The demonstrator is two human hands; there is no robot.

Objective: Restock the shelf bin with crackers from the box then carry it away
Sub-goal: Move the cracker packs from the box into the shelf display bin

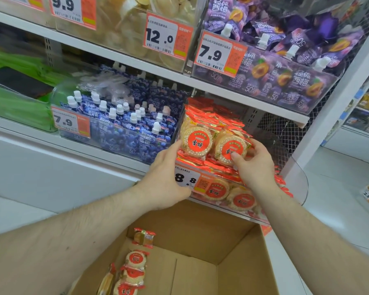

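Price tags: "9.9" tag (73, 9) top left bin, "12.0" tag (166, 36) on pale-snack bin, "7.9" tag (218, 54) on purple pouch bin, 2nd "7.9" tag (71, 122) on blue pouch bin, "8.8" tag (192, 179) on cracker bin. Cracker packs (197, 142) read "雪饼". Purple pouches (301, 77) show "西梅", "50%". Small print too blurred

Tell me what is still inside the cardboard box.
A few red-wrapped cracker packs lie on the cardboard box floor. The left forearm and the frame edge hide its near corner.
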